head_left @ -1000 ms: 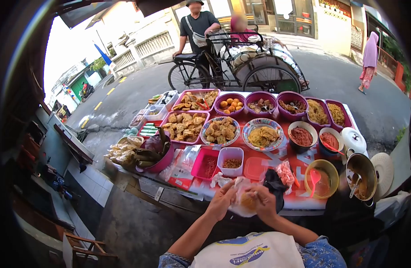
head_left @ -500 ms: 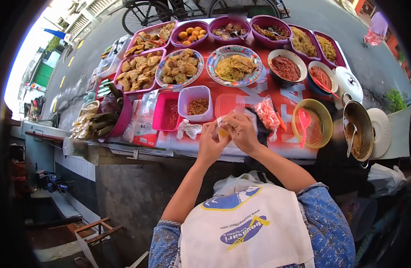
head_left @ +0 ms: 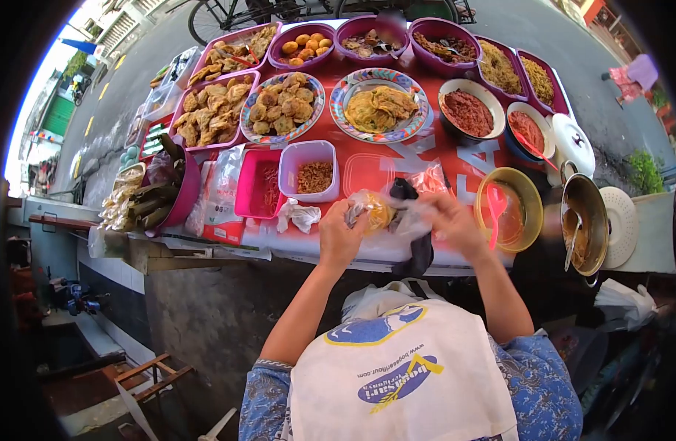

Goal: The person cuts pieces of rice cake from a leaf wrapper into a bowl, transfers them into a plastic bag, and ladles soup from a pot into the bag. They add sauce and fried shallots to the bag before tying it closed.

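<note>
My left hand (head_left: pixel 341 239) is closed round a small clear plastic bag (head_left: pixel 378 209) with something yellow-orange in it. My right hand (head_left: pixel 457 226) is blurred by motion, its fingers pinched at the thin clear plastic stretching from the bag. Just under the hands a black plastic or cloth piece (head_left: pixel 419 257) hangs at the table's front edge. A crumpled white tissue (head_left: pixel 299 214) lies left of my left hand, below a lilac tub (head_left: pixel 286 165) of brown crispy bits. Pink-striped plastic bags (head_left: pixel 430 178) lie behind my right hand.
On the red-covered table (head_left: pixel 444 151) stand an omelette plate (head_left: pixel 338 110), a fritter plate (head_left: pixel 248 117) and several purple basins of food. A yellow bowl (head_left: pixel 535 220) with a pink ladle (head_left: pixel 495 206) stands right, beside a metal pot (head_left: pixel 601 253). A bicycle (head_left: pixel 206 22) is beyond.
My hands have moved apart, the right one going right. The clear bag with its yellow content now shows between them, and more of the black piece is visible.
</note>
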Demonstrator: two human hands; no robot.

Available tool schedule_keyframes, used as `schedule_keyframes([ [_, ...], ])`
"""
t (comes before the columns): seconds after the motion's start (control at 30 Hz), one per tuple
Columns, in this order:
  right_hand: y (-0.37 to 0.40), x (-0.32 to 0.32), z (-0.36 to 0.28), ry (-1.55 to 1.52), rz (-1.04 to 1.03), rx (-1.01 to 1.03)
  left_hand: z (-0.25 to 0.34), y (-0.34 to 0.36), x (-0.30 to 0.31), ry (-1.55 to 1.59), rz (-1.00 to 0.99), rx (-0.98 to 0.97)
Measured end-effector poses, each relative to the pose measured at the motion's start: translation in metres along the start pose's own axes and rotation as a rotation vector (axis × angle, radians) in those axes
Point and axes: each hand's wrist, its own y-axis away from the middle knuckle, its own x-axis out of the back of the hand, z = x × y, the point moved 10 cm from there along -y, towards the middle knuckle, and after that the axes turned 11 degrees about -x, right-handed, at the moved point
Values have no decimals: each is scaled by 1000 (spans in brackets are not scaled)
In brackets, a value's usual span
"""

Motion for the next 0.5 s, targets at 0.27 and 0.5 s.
schedule_keyframes([
  [0.27, -29, 49, 25, 942, 609, -55, -9, -13, -12, 98, -95, 51],
  [0.5, -18, 86, -3, 434, 557, -132, -11, -15, -4, 413, -83, 220],
])
